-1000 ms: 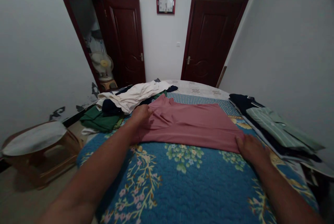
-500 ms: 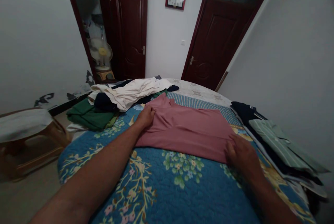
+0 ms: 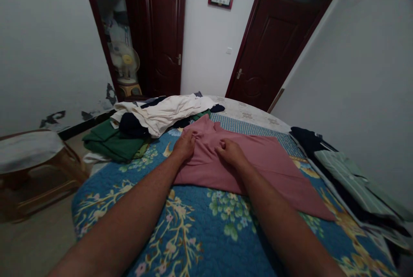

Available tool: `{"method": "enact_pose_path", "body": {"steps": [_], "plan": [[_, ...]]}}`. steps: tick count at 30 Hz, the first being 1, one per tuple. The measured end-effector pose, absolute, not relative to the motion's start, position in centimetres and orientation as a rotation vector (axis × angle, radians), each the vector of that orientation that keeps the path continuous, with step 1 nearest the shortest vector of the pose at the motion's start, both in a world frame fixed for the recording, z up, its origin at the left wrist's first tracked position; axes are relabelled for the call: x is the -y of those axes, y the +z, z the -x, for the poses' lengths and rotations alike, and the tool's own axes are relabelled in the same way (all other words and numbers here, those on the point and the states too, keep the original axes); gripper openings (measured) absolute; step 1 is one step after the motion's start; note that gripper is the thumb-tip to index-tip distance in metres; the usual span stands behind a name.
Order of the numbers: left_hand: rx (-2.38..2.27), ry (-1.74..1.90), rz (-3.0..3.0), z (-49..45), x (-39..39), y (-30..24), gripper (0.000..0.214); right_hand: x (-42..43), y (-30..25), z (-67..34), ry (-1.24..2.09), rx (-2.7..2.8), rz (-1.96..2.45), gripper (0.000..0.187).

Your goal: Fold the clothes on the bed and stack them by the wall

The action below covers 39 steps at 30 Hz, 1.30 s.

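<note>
A pink garment [image 3: 258, 165] lies spread flat across a blue floral quilt [image 3: 206, 234] on the bed. My left hand [image 3: 185, 143] rests on the garment's left end, its fingers curled into the cloth near the collar. Just to its right, my right hand [image 3: 229, 151] presses on the same end, fingers bent and pinching the fabric. Both forearms reach in from the bottom of the view.
A heap of unfolded clothes, cream [image 3: 167, 113] over dark blue and green [image 3: 112, 141], lies at the bed's far left. Folded garments [image 3: 351, 173] are stacked along the right edge by the wall. A wooden stool [image 3: 32, 161] stands on the left; two dark doors and a fan behind.
My right hand has left the garment's right end and moved left across it, close to my left hand. The left hand has stayed at the left end.
</note>
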<state>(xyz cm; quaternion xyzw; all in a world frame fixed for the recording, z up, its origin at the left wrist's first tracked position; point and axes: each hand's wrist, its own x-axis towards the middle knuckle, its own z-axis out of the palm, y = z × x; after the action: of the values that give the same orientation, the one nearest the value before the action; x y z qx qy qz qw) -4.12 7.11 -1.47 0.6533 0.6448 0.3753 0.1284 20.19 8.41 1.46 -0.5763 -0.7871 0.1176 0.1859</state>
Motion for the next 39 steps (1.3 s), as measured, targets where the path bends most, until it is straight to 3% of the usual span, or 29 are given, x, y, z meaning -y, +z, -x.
{"method": "enact_pose_path", "body": {"steps": [3, 8, 19, 25, 31, 39], "plan": [[-1.881, 1.108, -1.884, 4.2, -7.2, -1.6, 0.038, -9.4, 0.3, -19.8, 0.308, 2.204, 1.603, 0.03], [-2.013, 1.045, -1.856, 3.9, -6.9, -1.5, 0.041, -9.6, -0.5, -20.4, 0.158, 1.98, 1.794, 0.033], [-2.263, 0.797, -1.934, 3.2, -5.6, -0.8, 0.043, -8.5, -0.4, -19.7, 0.052, 2.068, 1.919, 0.033], [-2.345, 0.574, -2.088, 4.0, -5.3, -0.4, 0.037, -6.7, 1.3, -19.7, -0.094, 2.168, 1.773, 0.035], [-2.403, 0.553, -2.104, 4.0, -4.3, 1.7, 0.036, -4.6, 1.6, -17.6, -0.04, 2.465, 1.546, 0.032], [-1.895, 0.574, -2.497, 0.9, -3.4, 1.5, 0.041, -4.9, 0.5, -16.9, -0.014, 2.466, 1.571, 0.037]]}}
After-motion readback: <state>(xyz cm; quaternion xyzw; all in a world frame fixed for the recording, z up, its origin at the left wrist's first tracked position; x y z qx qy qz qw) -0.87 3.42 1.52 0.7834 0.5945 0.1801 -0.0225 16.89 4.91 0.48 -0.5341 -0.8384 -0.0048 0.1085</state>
